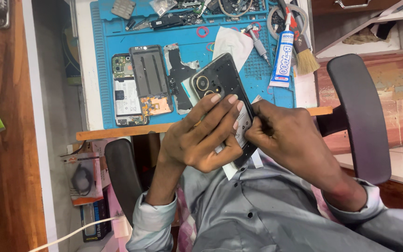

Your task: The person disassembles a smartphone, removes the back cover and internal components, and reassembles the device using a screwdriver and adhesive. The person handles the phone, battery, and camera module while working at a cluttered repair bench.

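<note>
Both hands, left hand [201,135] and right hand [283,135], grip a black phone back cover [222,81] above the blue mat [117,37].

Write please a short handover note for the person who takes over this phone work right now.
Left hand: grips the black phone back cover, camera ring facing up.
Right hand: pinches at the cover's right edge, by a white sticker.
On the blue mat: opened phone body, dark panel, glue tube, brush.
Done: phone is open.
Left: cover not yet back on the body.
</note>
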